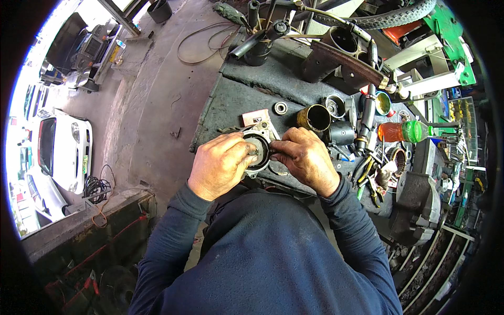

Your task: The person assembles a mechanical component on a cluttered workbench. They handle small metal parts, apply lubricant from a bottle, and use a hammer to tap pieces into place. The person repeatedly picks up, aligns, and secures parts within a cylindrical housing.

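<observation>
At the near edge of the dark workbench (241, 97), a round metal motor housing (261, 127) with cast lugs sits between my hands. Its open face shows a dark inner ring around a grey disc. My left hand (219, 164) is closed on its left side, with thumb and fingertips reaching over the rim to the disc. Opposite it, my right hand (307, 160) has fingers curled and pinched at the right rim; whether a small part lies in that pinch is hidden. Beyond the housing lie a small red-and-white box (255, 117) and a ball bearing (281, 108).
Right of my hands stand a brass-coloured cylinder (314, 116), a dark motor body (342, 133) and a green-capped bottle (401, 132). Pliers (376, 195) lie nearer me, beside a heavy metal casing (417, 210). Tools fill a holder (258, 51) at the back. A white car (65, 152) stands far left.
</observation>
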### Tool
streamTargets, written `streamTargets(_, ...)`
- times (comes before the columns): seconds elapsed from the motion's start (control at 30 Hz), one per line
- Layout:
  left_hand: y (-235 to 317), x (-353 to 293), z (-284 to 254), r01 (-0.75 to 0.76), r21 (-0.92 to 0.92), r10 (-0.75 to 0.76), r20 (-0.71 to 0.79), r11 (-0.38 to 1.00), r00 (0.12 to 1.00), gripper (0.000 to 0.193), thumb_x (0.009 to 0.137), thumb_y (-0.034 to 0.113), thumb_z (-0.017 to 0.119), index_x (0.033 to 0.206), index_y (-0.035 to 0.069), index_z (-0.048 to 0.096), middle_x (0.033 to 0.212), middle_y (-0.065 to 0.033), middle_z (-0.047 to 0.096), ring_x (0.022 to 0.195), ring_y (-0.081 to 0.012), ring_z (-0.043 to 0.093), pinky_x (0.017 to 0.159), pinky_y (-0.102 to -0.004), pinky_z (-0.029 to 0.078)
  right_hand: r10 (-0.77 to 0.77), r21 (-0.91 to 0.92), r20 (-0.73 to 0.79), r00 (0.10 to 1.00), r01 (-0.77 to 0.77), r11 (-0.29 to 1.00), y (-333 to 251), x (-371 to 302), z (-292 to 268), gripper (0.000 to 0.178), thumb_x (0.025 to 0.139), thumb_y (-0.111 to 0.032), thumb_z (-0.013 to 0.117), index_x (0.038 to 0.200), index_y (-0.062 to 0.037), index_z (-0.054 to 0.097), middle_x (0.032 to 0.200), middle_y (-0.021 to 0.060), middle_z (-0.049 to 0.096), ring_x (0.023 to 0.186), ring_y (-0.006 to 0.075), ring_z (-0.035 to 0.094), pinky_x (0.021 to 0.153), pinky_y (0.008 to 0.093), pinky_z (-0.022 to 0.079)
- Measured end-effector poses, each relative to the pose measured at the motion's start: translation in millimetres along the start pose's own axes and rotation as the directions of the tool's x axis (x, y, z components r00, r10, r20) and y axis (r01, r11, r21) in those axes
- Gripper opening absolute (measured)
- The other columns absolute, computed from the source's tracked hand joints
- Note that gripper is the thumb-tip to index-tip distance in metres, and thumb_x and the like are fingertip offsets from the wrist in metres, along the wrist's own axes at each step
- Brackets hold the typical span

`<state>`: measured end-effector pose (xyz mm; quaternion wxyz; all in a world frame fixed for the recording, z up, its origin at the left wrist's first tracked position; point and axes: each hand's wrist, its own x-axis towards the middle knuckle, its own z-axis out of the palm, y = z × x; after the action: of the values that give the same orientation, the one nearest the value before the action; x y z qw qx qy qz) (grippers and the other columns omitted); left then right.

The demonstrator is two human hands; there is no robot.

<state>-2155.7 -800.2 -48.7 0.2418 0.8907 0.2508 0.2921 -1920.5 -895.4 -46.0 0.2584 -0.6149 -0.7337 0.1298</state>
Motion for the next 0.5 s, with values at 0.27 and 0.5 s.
streamTargets(0.27, 8.2, 1.3, -4.0, 0.109, -0.021, -0.107, 0.069, 0.994, 0.992, 0.02, 0.085, 0.01, 0.085, 0.103, 0.003, 0.078, 0.109, -0.0176, 0.078, 0.103, -0.0369, 0.077, 0.087, -0.0441, 0.063, -0.055, -0.106, 0.01, 0.998, 0.056, 0.993, -1.1, -19.6, 5.2, 0.038, 0.089, -0.017, 0.079, 0.126, -0.008, 0.076, 0.11, 0.009, 0.068, 0.105, 0.03, 0.064, 0.092, 0.0418, 0.052)
streamTargets(0.5, 11.1, 1.5, -4.5, 0.131, -0.016, -0.129, 0.08, 0.991, 0.988, 0.02, 0.086, 0.01, 0.086, 0.104, 0.003, 0.079, 0.11, -0.0184, 0.078, 0.105, -0.0363, 0.078, 0.088, -0.0439, 0.063, 0.045, 0.122, -0.101, 0.994, -0.032, 0.992, 5.8, -35.4, 2.1, 0.034, 0.083, -0.007, 0.078, 0.116, -0.0072, 0.081, 0.109, 0.0119, 0.069, 0.106, 0.0321, 0.063, 0.096, 0.0427, 0.053)
